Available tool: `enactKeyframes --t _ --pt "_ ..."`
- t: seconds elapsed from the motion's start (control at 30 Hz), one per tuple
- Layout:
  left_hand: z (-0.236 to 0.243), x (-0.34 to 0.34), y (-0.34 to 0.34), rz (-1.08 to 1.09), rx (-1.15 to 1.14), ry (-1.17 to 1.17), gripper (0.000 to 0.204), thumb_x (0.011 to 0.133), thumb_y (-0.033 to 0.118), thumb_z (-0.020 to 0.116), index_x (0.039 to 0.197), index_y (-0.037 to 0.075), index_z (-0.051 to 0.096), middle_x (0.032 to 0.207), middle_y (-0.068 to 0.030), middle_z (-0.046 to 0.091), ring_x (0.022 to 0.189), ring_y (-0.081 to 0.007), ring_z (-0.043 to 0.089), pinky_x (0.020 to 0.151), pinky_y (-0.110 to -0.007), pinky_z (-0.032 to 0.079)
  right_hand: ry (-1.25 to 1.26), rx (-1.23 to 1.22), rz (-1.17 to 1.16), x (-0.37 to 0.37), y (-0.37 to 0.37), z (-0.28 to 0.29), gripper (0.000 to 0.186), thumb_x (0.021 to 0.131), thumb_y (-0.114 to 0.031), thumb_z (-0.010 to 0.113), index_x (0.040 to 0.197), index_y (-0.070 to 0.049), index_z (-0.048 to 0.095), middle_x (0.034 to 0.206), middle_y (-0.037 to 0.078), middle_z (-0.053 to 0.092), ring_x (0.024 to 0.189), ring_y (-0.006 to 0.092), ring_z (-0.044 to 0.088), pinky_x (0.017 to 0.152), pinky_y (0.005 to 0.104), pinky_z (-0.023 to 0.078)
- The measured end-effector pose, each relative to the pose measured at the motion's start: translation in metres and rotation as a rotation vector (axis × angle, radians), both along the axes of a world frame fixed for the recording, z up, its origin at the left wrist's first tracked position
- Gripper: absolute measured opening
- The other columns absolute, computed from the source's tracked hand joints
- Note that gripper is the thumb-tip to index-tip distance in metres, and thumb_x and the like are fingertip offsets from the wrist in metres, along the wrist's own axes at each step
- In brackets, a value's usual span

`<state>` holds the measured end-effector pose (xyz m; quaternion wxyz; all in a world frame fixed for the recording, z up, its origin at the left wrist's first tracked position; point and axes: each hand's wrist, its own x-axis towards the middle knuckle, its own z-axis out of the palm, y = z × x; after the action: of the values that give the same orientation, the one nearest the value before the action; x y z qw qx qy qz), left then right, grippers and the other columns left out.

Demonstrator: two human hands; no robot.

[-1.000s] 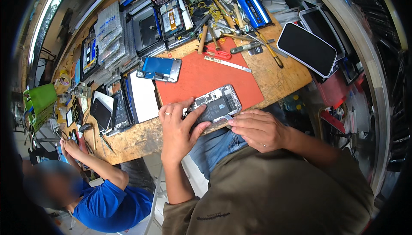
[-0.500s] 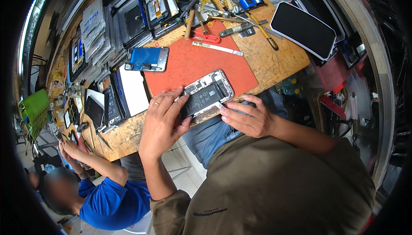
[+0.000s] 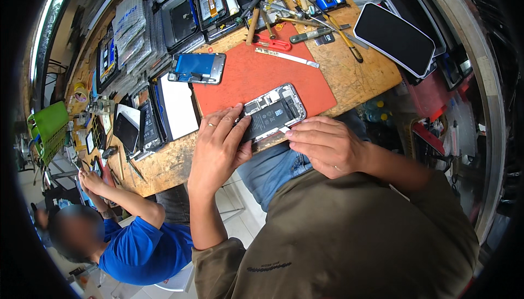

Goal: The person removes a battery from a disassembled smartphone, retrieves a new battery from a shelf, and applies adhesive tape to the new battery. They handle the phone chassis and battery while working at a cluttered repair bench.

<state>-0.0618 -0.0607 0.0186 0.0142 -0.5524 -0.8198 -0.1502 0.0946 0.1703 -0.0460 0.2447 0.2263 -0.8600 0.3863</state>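
An opened phone [image 3: 277, 112], its black battery and metal inner parts showing, lies near the front edge of the red mat [image 3: 295, 75]. My left hand [image 3: 214, 146] grips the phone's left end, fingers on top and thumb at the near side. At the near right corner of the phone, my right hand [image 3: 333, 145] is closed, its fingertips pinching a small white strip [image 3: 284, 129]. Whether that strip is joined to the phone I cannot tell. A loose phone screen assembly [image 3: 197, 68] with a blue back lies at the mat's far left edge.
Beyond the mat lie a metal ruler [image 3: 286, 57], a red cutter [image 3: 274, 43] and several handled tools. A tablet [image 3: 394, 40] rests at the far right. Stacks of wrapped parts [image 3: 131, 40] stand at the left. Lower left, a co-worker in a blue shirt [image 3: 144, 252] uses their hands.
The whole view has shifted slightly, so the bench sits further right. My right hand's raised index finger has come down, and its fingers are now closer together. My left hand keeps its grip.
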Motion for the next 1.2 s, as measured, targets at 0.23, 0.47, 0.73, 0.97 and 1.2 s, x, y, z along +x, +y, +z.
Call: enactKeyframes --t 0.23,0.47,0.73,0.97,1.2 --pt "-0.002 -0.003 -0.002 -0.003 0.019 -0.021 0.050 0.069 0.009 0.076 0.118 0.001 0.069 0.131 -0.0169 0.065 0.113 -0.0371 0.063 0.099 -0.047 0.049 0.115 0.190 -0.078 -0.009 -0.021 -0.014 0.031 0.081 -0.010 0.068 0.111 0.000 0.072 0.126 0.012 0.069 0.115 0.0226 0.064 0.104 0.0420 0.045" --pt "0.007 -0.018 -0.006 -0.045 -0.018 -0.146 0.046 0.070 0.012 0.079 0.114 0.000 0.073 0.128 -0.0161 0.067 0.112 -0.0364 0.063 0.100 -0.046 0.050 0.276 0.331 -0.224 -0.010 -0.029 -0.043 0.021 0.092 -0.018 0.064 0.108 -0.012 0.075 0.126 0.000 0.071 0.116 0.0132 0.061 0.113 0.0421 0.035" --pt "0.011 -0.022 -0.004 -0.073 0.004 -0.179 0.042 0.071 0.011 0.079 0.112 0.000 0.075 0.123 -0.0174 0.069 0.109 -0.0366 0.065 0.098 -0.045 0.050 0.295 0.408 -0.311 -0.010 -0.037 -0.054 0.026 0.095 -0.021 0.058 0.115 -0.017 0.074 0.135 -0.004 0.065 0.123 0.0112 0.055 0.118 0.0412 0.030" --pt "0.010 -0.023 -0.005 -0.086 0.019 -0.181 0.041 0.072 0.011 0.078 0.112 -0.001 0.075 0.123 -0.0175 0.070 0.109 -0.0370 0.065 0.098 -0.045 0.051 0.330 0.407 -0.403 -0.014 -0.049 -0.061 0.028 0.096 -0.024 0.057 0.118 -0.019 0.073 0.140 -0.005 0.061 0.124 0.0123 0.052 0.118 0.0433 0.029" --pt "0.007 -0.019 -0.006 -0.042 0.023 -0.179 0.041 0.073 0.011 0.078 0.112 0.001 0.074 0.123 -0.0172 0.069 0.110 -0.0371 0.064 0.099 -0.045 0.051 0.216 0.377 -0.297 -0.005 -0.045 -0.044 0.029 0.094 -0.019 0.059 0.119 -0.012 0.072 0.139 0.000 0.062 0.124 0.0161 0.055 0.114 0.0421 0.036"
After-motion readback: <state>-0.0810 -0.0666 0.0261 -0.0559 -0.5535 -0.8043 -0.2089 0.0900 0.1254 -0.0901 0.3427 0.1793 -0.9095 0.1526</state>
